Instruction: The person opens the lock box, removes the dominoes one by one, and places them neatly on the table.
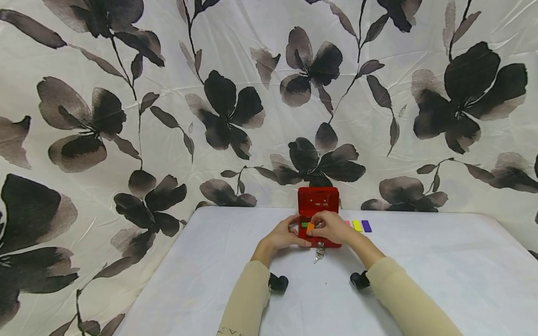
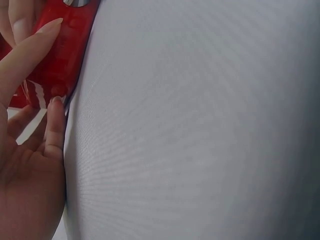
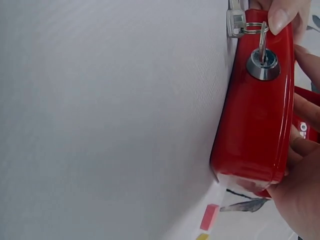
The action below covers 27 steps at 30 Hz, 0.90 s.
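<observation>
A red metal cash box (image 3: 252, 125) stands on the table with its lid (image 1: 318, 200) raised at the back. My left hand (image 1: 283, 233) holds the box at its left front corner, thumb across the front wall and fingers along the left side. Over the open box, my right hand (image 1: 332, 226) pinches a small orange piece (image 1: 310, 227). A green piece (image 1: 304, 225) lies inside at the left. From the front lock (image 3: 263, 65) sticks a key, with a ring and another key (image 3: 236, 22) hanging from it. In the right wrist view, the box hides the orange piece.
To the right of the box, pink (image 1: 347, 223), yellow (image 1: 357, 226) and purple (image 1: 366, 226) strips lie in a row on the white-covered table (image 1: 420, 261). A flower-patterned cloth (image 1: 168, 93) hangs right behind the table's back edge.
</observation>
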Each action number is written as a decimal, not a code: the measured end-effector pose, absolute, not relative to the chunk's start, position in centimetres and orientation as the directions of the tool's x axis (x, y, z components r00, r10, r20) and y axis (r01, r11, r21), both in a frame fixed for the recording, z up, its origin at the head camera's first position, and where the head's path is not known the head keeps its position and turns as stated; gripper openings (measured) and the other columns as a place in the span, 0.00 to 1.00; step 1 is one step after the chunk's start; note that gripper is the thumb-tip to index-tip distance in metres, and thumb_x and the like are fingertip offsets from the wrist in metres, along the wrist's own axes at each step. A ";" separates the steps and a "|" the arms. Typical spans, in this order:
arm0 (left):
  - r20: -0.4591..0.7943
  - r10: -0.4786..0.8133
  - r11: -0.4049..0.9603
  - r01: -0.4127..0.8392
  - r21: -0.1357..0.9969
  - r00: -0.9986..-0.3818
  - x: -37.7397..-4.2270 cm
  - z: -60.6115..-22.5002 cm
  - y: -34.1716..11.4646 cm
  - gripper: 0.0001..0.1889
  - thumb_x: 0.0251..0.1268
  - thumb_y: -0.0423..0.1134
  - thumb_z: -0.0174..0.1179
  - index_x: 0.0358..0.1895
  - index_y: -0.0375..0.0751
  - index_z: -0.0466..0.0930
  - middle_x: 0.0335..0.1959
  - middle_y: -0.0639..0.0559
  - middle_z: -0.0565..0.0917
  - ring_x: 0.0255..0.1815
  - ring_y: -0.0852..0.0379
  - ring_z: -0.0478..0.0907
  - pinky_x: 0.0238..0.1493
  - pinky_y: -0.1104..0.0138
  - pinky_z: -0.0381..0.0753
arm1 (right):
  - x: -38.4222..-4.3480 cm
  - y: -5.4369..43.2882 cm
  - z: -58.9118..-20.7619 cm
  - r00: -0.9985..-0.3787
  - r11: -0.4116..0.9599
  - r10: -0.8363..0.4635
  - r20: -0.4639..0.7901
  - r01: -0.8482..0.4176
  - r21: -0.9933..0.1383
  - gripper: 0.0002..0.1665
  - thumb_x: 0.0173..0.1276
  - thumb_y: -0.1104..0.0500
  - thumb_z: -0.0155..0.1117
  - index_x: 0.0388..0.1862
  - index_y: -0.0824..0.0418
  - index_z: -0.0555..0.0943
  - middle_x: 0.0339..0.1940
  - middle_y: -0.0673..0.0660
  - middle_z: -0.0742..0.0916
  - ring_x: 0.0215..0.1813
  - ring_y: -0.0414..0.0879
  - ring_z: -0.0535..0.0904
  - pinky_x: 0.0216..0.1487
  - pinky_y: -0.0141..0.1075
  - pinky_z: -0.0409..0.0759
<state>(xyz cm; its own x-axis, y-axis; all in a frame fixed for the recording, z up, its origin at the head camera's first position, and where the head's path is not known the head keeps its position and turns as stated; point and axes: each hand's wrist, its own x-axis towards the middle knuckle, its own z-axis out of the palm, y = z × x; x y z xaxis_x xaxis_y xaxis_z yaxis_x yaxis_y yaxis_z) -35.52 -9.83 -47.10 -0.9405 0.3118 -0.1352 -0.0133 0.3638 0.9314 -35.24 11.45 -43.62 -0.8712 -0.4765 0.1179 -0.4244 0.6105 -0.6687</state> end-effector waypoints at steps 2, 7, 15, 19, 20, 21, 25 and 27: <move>-0.137 0.312 0.363 -0.015 0.931 -0.940 -35.5 -47.1 -9.8 0.47 0.50 0.38 0.81 0.76 0.50 0.66 0.64 0.52 0.76 0.45 0.51 0.73 0.47 0.62 0.76 | -35.2 11.7 -43.7 -0.870 0.609 -0.477 0.124 -0.428 -0.667 0.18 0.67 0.54 0.74 0.49 0.63 0.84 0.45 0.55 0.88 0.45 0.48 0.80 0.52 0.44 0.83; -0.141 0.310 0.361 -0.021 0.932 -0.940 -35.4 -47.0 -9.8 0.47 0.50 0.39 0.81 0.76 0.50 0.67 0.63 0.52 0.76 0.46 0.51 0.73 0.48 0.61 0.76 | -34.8 12.3 -43.5 -0.876 0.607 -0.467 0.121 -0.417 -0.676 0.19 0.67 0.54 0.75 0.51 0.62 0.83 0.45 0.55 0.88 0.45 0.48 0.80 0.52 0.44 0.83; -0.132 0.313 0.357 -0.012 0.934 -0.941 -35.5 -46.9 -9.8 0.47 0.50 0.39 0.81 0.76 0.52 0.67 0.64 0.53 0.76 0.46 0.51 0.73 0.48 0.61 0.76 | -34.2 12.8 -43.1 -0.879 0.602 -0.456 0.139 -0.420 -0.679 0.22 0.67 0.53 0.74 0.53 0.64 0.82 0.46 0.57 0.88 0.44 0.48 0.78 0.49 0.42 0.82; -0.130 0.306 0.359 -0.013 0.933 -0.943 -35.5 -47.0 -9.8 0.47 0.49 0.39 0.81 0.76 0.51 0.67 0.62 0.53 0.77 0.45 0.51 0.73 0.48 0.61 0.76 | -34.0 13.2 -43.1 -0.882 0.606 -0.448 0.149 -0.422 -0.675 0.22 0.67 0.52 0.74 0.53 0.64 0.82 0.47 0.56 0.87 0.46 0.48 0.78 0.50 0.44 0.82; -0.132 0.304 0.358 -0.015 0.933 -0.943 -35.5 -47.1 -9.8 0.47 0.49 0.39 0.81 0.76 0.51 0.67 0.61 0.53 0.77 0.45 0.51 0.73 0.48 0.61 0.76 | -33.9 13.3 -43.1 -0.882 0.606 -0.447 0.149 -0.421 -0.675 0.22 0.67 0.52 0.74 0.53 0.63 0.82 0.47 0.56 0.87 0.46 0.48 0.79 0.51 0.44 0.83; -0.134 0.303 0.358 -0.018 0.934 -0.943 -35.5 -47.1 -9.7 0.47 0.49 0.39 0.81 0.76 0.51 0.67 0.60 0.53 0.77 0.45 0.51 0.73 0.48 0.61 0.76 | -33.9 13.4 -43.2 -0.883 0.607 -0.445 0.148 -0.419 -0.675 0.22 0.67 0.52 0.74 0.53 0.63 0.82 0.47 0.56 0.87 0.47 0.48 0.79 0.51 0.44 0.83; -0.131 0.313 0.342 -0.017 0.940 -0.941 -35.5 -47.2 -9.7 0.48 0.49 0.37 0.82 0.76 0.48 0.67 0.51 0.49 0.79 0.43 0.51 0.73 0.45 0.62 0.76 | -33.7 13.9 -43.2 -0.881 0.610 -0.446 0.155 -0.426 -0.668 0.22 0.67 0.52 0.74 0.53 0.63 0.82 0.46 0.55 0.87 0.47 0.49 0.80 0.52 0.45 0.83; -0.127 0.318 0.336 -0.014 0.942 -0.939 -35.5 -47.1 -9.7 0.48 0.49 0.36 0.81 0.75 0.47 0.67 0.48 0.48 0.79 0.43 0.52 0.73 0.44 0.63 0.76 | -33.6 14.0 -43.1 -0.880 0.614 -0.446 0.160 -0.432 -0.661 0.21 0.68 0.52 0.74 0.53 0.63 0.82 0.46 0.55 0.87 0.47 0.49 0.81 0.53 0.46 0.83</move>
<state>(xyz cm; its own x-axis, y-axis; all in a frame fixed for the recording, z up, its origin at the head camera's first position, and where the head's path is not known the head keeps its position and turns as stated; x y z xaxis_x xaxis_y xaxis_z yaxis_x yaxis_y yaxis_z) -35.49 -9.71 -47.14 -0.9394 0.3184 -0.1273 -0.0136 0.3363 0.9416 -33.63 14.05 -43.13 -0.8803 -0.4465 0.1604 -0.4317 0.6138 -0.6610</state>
